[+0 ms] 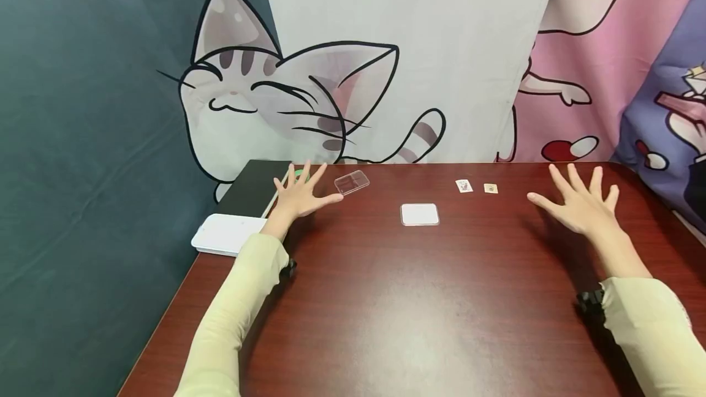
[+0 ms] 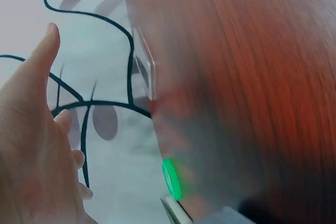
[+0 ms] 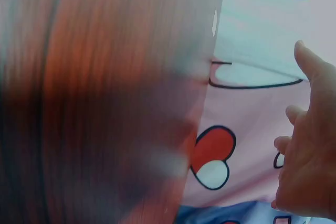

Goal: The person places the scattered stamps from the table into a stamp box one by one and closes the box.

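Note:
My left hand (image 1: 299, 196), fingers spread wide, hovers over the far left of the table and holds nothing. Beneath and beside it are a black flat item (image 1: 250, 189), a white case (image 1: 227, 233) and a green ring-like object (image 2: 171, 179). Just right of its fingers lies a clear plastic case (image 1: 352, 182). A white rounded rectangular card or box (image 1: 420, 214) lies nearer the middle. Over the right side, my right hand (image 1: 586, 206) is also spread and holds nothing. Two small stickers or paper pieces, a pinkish one (image 1: 464, 186) and a yellowish one (image 1: 491, 189), lie to its left.
The dark red wooden table (image 1: 419, 299) ends at the back against a white curtain (image 1: 469, 78) with a cartoon cat. A grey-green curtain (image 1: 83, 139) borders the left, and pink and purple printed cloth (image 1: 601, 78) hangs behind the right side.

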Action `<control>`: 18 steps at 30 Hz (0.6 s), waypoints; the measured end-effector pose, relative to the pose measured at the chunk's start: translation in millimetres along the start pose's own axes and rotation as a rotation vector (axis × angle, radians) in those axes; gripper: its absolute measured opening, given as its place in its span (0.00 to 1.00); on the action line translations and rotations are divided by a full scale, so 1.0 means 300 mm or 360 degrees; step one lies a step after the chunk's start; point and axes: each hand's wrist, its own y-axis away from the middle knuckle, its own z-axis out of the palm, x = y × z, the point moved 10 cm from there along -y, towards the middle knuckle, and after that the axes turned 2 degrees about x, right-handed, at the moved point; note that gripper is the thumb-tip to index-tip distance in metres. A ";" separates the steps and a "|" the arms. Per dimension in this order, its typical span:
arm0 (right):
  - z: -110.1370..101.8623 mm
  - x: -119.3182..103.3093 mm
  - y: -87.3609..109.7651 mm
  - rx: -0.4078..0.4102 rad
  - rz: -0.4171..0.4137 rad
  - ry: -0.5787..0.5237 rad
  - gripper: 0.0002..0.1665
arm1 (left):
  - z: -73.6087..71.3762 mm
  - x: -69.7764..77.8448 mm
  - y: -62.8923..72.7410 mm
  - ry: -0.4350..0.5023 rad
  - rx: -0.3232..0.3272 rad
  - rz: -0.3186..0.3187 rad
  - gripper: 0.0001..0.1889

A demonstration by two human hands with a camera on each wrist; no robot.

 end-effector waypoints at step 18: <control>-0.009 -0.227 -0.064 0.0276 -0.0192 -0.0505 0.44 | 0.109 0.318 0.049 0.0284 -0.0044 0.0347 0.52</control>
